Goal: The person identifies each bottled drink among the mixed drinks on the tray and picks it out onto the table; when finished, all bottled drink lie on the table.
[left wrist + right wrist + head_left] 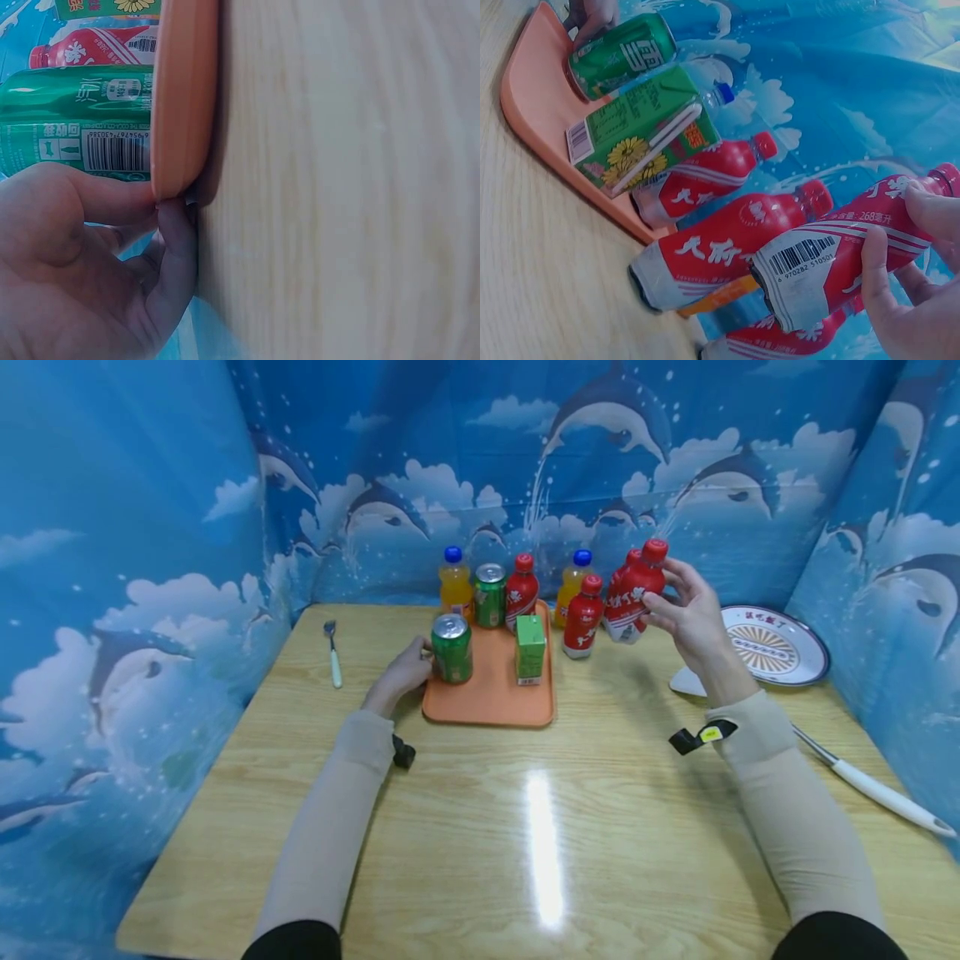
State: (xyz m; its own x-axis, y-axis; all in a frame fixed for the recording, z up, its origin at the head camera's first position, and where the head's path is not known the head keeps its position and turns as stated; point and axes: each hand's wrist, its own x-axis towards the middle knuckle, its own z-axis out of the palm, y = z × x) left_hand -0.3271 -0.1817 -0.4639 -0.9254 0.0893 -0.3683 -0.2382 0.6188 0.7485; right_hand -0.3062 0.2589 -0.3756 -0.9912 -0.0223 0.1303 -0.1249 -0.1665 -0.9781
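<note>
Table (637, 860): pale, wood-grained, marked by a bright streak of reflected light. Hangings (420, 460): blue, printed with dolphins and clouds, hung behind and at both sides. Orange tray (487, 708): placed toward the table's far side, its rim pinched by the left hand (405, 670). On the tray: one green can (452, 652) and one green carton (529, 652), both upright. Held red bottle (641, 585): gripped by the fingers and thumb of the right hand (693, 618), tilted, raised above the table right of the tray. Standing red bottle (582, 622): set just beside the tray. White plate (765, 647): placed at far right. White-handled utensil (888, 793): partly hidden by the right arm. Small spoon (335, 668): laid at left, apart from the tray.
</note>
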